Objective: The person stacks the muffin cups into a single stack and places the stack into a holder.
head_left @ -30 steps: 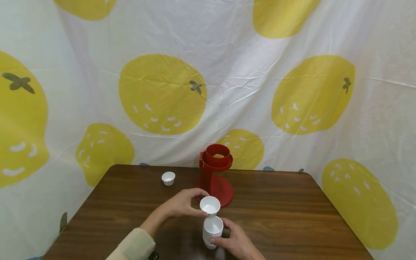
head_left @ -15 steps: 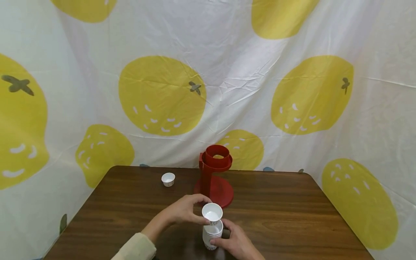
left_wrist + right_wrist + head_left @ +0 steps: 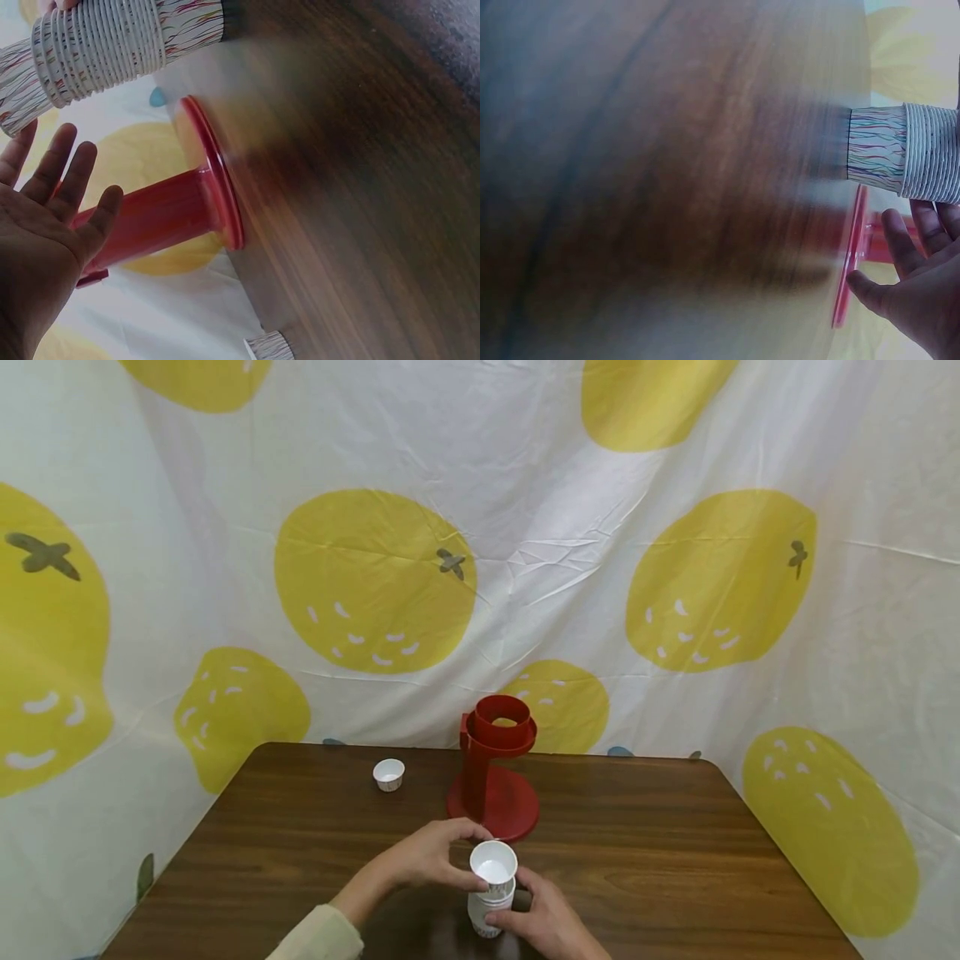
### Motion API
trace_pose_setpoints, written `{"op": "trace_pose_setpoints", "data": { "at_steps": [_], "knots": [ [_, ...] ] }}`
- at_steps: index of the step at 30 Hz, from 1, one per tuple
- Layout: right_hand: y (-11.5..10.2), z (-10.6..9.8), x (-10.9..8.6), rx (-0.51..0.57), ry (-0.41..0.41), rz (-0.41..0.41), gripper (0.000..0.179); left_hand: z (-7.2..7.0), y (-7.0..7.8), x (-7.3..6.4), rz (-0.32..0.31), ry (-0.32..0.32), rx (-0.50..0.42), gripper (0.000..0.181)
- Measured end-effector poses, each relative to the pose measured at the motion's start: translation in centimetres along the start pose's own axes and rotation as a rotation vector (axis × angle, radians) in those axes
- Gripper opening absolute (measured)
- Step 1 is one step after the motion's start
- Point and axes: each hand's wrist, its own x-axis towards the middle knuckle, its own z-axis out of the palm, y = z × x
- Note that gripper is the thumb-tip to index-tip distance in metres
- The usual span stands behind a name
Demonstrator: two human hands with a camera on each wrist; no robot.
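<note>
A small white paper cup [image 3: 493, 862] sits upright at the mouth of a stack of several like cups [image 3: 487, 914], its rim higher than theirs. My left hand [image 3: 437, 853] pinches this upper cup between thumb and fingers from the left. Around the stack's right side, my right hand [image 3: 550, 917] holds it with thumb in front and fingers behind. The left wrist view shows the patterned wall of the upper cup [image 3: 16, 86] beyond the tight row of rims of the stack [image 3: 105, 49]. In the right wrist view, the stack's bottom cup [image 3: 876, 148] shows coloured streaks.
Just behind the hands stands a red holder [image 3: 480, 777] with a round base and a ring-shaped top. A single paper cup [image 3: 389, 775] is at the back left of the brown wooden table [image 3: 660, 860]. A lemon-print cloth [image 3: 540, 527] hangs behind.
My left hand has lowered the upper cup towards me, from above and behind the stack down onto its mouth. My right hand and the stack have stayed in place.
</note>
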Motion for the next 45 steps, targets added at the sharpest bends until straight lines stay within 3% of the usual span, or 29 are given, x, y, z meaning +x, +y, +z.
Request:
{"op": "trace_pose_setpoints", "data": {
  "at_steps": [7,19,28,41,45],
  "knots": [
    [0.1,0.0,-0.1,0.01,0.006,-0.009,0.05,0.3,-0.1,-0.1,-0.027,-0.009,0.002,0.05],
    [0.1,0.0,-0.1,0.009,0.008,-0.031,0.051,0.7,-0.8,-0.3,0.014,-0.032,0.058,0.051],
    [0.0,-0.2,0.1,-0.005,-0.016,0.011,0.053,0.8,-0.9,-0.4,-0.017,-0.075,0.097,0.052],
    [-0.1,-0.2,0.1,-0.019,0.0,0.006,0.053,0.8,-1.4,-0.8,-0.072,-0.102,0.143,0.054],
    [-0.2,-0.2,0.2,-0.022,-0.002,0.022,0.053,0.4,-1.8,-1.1,-0.062,-0.103,0.15,0.055]
  ]
}}
